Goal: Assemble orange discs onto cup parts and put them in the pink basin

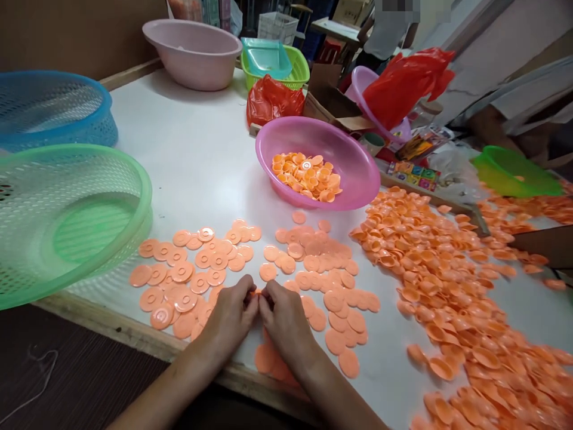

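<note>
My left hand (233,306) and my right hand (281,307) meet at the near side of the table, fingers closed together. A bit of orange shows between the fingertips; most of that piece is hidden, so its shape is unclear. Flat orange discs (218,261) with ring marks lie to the left of my hands. More orange discs (336,300) are spread to the right, some overlapping. Beyond my hands stands a pink basin (358,173) with orange cup-like pieces (308,176) in it. A big heap of pointed, hollow orange pieces (430,269) covers the right side.
A green mesh basket (143,197) and a blue basket (105,122) stand at the left. Farther back are a pale pink basin (197,65), a red plastic bag (274,101) and a cardboard box (324,95). Another person (387,36) is in the background.
</note>
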A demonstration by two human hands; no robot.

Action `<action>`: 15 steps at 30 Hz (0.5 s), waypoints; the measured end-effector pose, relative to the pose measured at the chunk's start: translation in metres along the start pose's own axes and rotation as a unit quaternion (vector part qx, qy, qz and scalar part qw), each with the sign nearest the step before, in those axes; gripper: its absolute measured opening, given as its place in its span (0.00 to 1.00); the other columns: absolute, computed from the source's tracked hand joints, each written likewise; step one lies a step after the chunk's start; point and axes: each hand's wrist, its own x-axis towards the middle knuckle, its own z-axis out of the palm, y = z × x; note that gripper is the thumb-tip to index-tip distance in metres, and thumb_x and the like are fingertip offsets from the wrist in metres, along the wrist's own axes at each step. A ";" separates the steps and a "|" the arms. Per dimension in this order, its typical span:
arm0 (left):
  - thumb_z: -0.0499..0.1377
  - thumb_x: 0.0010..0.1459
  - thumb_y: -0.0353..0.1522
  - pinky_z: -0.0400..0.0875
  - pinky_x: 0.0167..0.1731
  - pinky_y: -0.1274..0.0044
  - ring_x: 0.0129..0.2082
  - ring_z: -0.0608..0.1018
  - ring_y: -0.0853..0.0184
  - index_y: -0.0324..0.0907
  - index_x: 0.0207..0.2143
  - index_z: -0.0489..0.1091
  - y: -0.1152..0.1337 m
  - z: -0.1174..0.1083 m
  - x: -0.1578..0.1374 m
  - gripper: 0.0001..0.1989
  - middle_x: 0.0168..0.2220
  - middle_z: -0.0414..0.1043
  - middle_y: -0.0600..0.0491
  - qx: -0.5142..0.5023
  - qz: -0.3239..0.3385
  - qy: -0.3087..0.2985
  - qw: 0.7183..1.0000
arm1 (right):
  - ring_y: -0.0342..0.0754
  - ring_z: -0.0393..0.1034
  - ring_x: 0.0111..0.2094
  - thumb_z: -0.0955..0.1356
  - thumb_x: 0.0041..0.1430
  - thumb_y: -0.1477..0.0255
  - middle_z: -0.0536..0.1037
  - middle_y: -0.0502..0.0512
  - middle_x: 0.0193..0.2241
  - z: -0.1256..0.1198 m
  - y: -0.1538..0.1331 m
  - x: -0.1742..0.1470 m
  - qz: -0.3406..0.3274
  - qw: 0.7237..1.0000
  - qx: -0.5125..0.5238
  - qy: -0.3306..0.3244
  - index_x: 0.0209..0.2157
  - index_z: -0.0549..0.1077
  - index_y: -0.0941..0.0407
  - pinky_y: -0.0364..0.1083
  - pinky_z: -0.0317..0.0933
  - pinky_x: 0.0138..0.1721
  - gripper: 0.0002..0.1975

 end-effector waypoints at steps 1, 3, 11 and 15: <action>0.51 0.61 0.32 0.59 0.27 0.79 0.25 0.71 0.69 0.44 0.30 0.61 0.000 0.001 -0.002 0.06 0.25 0.70 0.57 0.010 0.004 0.002 1.000 | 0.44 0.65 0.24 0.62 0.56 0.78 0.75 0.52 0.23 0.003 0.002 -0.002 0.002 1.000 0.024 0.005 0.24 0.64 0.55 0.42 0.52 0.25 0.09; 0.50 0.61 0.32 0.59 0.26 0.78 0.25 0.72 0.68 0.43 0.31 0.62 0.001 0.001 -0.004 0.05 0.26 0.72 0.56 0.034 0.006 0.001 0.999 | 0.44 0.67 0.24 0.63 0.56 0.77 0.75 0.51 0.22 0.006 0.005 -0.003 0.007 0.998 0.066 0.008 0.24 0.65 0.55 0.42 0.55 0.26 0.08; 0.50 0.64 0.37 0.72 0.43 0.71 0.42 0.78 0.63 0.43 0.44 0.74 -0.028 -0.069 0.033 0.14 0.41 0.78 0.50 0.112 0.085 0.204 0.969 | 0.43 0.67 0.15 0.67 0.54 0.70 0.70 0.46 0.15 -0.090 -0.022 0.054 -0.003 0.970 0.227 0.091 0.23 0.69 0.56 0.40 0.60 0.16 0.08; 0.52 0.64 0.36 0.58 0.60 0.54 0.64 0.63 0.50 0.42 0.58 0.67 -0.037 -0.080 0.062 0.21 0.61 0.65 0.43 0.311 0.130 0.149 0.929 | 0.45 0.72 0.20 0.71 0.51 0.64 0.77 0.53 0.23 -0.164 -0.034 0.093 -0.086 0.925 0.180 0.323 0.40 0.76 0.61 0.44 0.68 0.21 0.17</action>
